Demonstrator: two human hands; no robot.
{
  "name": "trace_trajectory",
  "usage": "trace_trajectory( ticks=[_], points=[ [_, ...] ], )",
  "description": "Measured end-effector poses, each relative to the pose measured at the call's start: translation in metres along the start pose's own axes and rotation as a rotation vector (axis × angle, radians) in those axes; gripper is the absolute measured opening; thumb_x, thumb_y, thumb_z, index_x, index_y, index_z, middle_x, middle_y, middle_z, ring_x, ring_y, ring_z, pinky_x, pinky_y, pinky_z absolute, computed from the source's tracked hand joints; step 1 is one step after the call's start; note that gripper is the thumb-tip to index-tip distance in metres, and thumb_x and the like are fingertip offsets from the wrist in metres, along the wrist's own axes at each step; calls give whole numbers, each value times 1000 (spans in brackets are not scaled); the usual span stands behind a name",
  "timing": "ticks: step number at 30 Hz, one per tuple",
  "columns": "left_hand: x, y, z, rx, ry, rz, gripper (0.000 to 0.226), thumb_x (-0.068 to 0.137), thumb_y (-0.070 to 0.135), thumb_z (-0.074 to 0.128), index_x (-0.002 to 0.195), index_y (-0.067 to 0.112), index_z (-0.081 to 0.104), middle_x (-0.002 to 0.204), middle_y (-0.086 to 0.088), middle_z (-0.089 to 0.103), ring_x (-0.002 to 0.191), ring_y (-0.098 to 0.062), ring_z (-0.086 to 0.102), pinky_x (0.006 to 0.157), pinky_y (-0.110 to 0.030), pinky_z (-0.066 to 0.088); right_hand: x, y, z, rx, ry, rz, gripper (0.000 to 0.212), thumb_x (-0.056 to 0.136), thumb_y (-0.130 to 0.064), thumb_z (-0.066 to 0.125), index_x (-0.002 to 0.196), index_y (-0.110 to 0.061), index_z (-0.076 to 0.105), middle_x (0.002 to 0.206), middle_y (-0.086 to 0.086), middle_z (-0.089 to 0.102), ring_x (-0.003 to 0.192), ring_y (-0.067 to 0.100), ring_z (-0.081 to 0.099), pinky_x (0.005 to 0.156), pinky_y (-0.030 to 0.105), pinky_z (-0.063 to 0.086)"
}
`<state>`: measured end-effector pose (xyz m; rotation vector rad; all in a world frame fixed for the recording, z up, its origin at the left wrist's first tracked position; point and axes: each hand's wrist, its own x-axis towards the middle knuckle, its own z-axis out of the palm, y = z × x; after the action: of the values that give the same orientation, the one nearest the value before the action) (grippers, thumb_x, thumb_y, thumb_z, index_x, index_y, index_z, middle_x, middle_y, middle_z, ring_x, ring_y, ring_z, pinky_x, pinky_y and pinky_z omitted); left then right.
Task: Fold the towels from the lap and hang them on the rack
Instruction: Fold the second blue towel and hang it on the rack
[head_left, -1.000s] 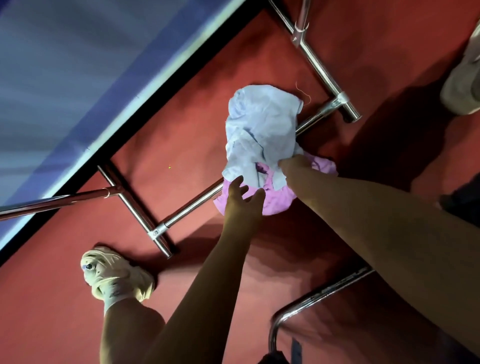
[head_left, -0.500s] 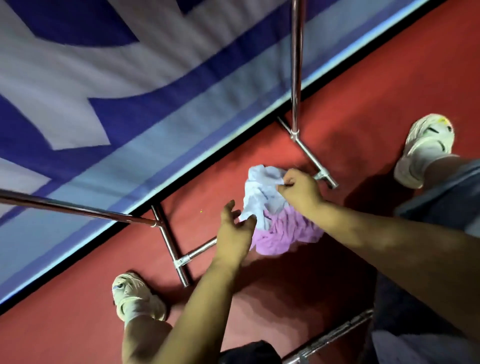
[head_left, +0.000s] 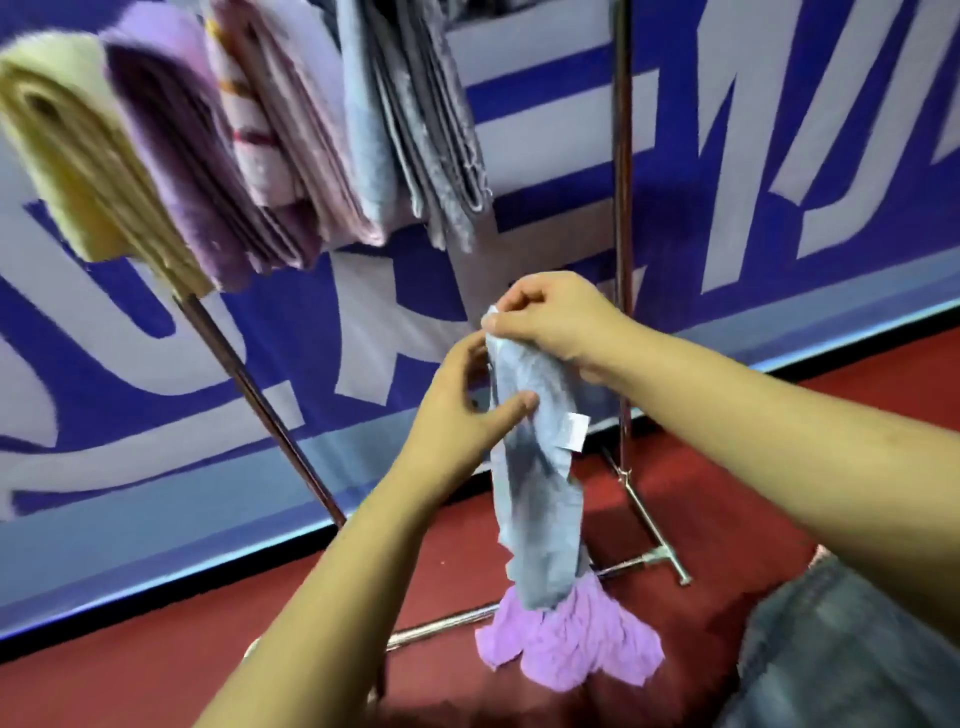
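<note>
Pale blue cloth towel (head_left: 540, 499) hangs limp, lifted before rack, top corner pinched by right hand (head_left: 550, 322); left hand (head_left: 462, 421) fingers relaxed, thumb touching edge. Light, soft; grip second corner to spread.

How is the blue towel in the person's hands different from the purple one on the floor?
The blue towel hangs lengthwise in the air, pinched at its top by the right hand, with the left hand touching its side; the purple towel lies crumpled on the red floor. The blue one shows a white tag; no tag shows on the purple one. Neither is folded or on the rack yet.
</note>
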<state>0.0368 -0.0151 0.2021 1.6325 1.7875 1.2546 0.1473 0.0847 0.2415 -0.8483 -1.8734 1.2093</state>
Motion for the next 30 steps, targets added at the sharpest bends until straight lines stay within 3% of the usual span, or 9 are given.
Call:
trace_trajectory(
  ticks=[3, 6, 9, 12, 14, 17, 20, 26, 30],
  points=[
    [5, 34, -24, 2, 142, 60, 74, 76, 28, 77, 139, 22, 38, 132, 11, 50, 118, 1, 49, 93, -16, 44, -8, -50, -9, -37, -83, -107, 12, 77, -13, 72, 83, -3, 69, 64, -2, 60, 58, 3, 51, 59, 16, 43],
    [9, 66, -47, 12, 139, 70, 37, 77, 21, 72, 111, 20, 58, 101, 3, 67, 91, -7, 60, 81, -28, 51, -14, -89, -17, -97, -122, -225, 7, 78, -12, 72, 83, -8, 69, 71, 0, 64, 67, 6, 55, 66, 19, 46],
    [11, 83, -61, -6, 149, 47, 16, 81, 10, 69, 93, 1, 63, 80, -10, 63, 72, -12, 52, 65, -28, 44, -19, -101, -23, -50, -73, -279, 6, 79, -10, 71, 81, -14, 68, 77, 1, 67, 70, 5, 59, 70, 19, 48],
    [10, 93, -74, -140, 207, 25, 4, 82, 0, 63, 85, 3, 61, 72, -3, 61, 67, -10, 51, 61, -23, 41, -23, -89, -31, 10, 5, -229, 30, 74, -27, 77, 99, -15, 65, 90, -1, 67, 79, 6, 61, 72, 15, 50],
    [8, 100, -80, -194, 219, 13, 7, 79, -1, 62, 81, 5, 62, 69, 2, 60, 67, -10, 52, 62, -24, 42, -26, -72, -31, 28, -59, -97, 56, 60, -47, 75, 107, -21, 60, 101, -1, 64, 93, 11, 61, 84, 26, 52],
    [7, 107, -87, -255, 239, -6, 11, 73, 6, 63, 82, 1, 62, 71, -3, 61, 71, -16, 54, 68, -31, 43, -30, -57, -20, 230, -320, 20, 66, 55, -59, 75, 108, -23, 62, 104, 6, 61, 91, 20, 51, 91, 47, 49],
    [8, 111, -93, -324, 286, -62, 13, 71, 9, 61, 82, 3, 63, 73, -8, 61, 71, -19, 54, 64, -33, 42, -29, -59, -12, 280, -435, -134, 75, 53, -62, 79, 113, -20, 62, 102, 2, 67, 89, 13, 63, 79, 24, 51],
    [7, 109, -103, -522, 345, -172, 5, 84, 4, 57, 86, 8, 60, 77, -17, 61, 74, -26, 55, 66, -35, 42, -29, -70, -6, 176, -424, -218, 51, 74, -8, 76, 117, -27, 58, 122, -5, 65, 115, 9, 59, 98, 27, 47],
    [7, 106, -102, -485, 307, -183, 4, 84, 9, 59, 88, 9, 59, 82, -17, 57, 78, -25, 52, 68, -36, 40, -29, -80, -3, 334, -329, -108, 18, 88, -7, 59, 103, -12, 66, 93, 2, 73, 81, 11, 68, 71, 23, 56]
  ],
)
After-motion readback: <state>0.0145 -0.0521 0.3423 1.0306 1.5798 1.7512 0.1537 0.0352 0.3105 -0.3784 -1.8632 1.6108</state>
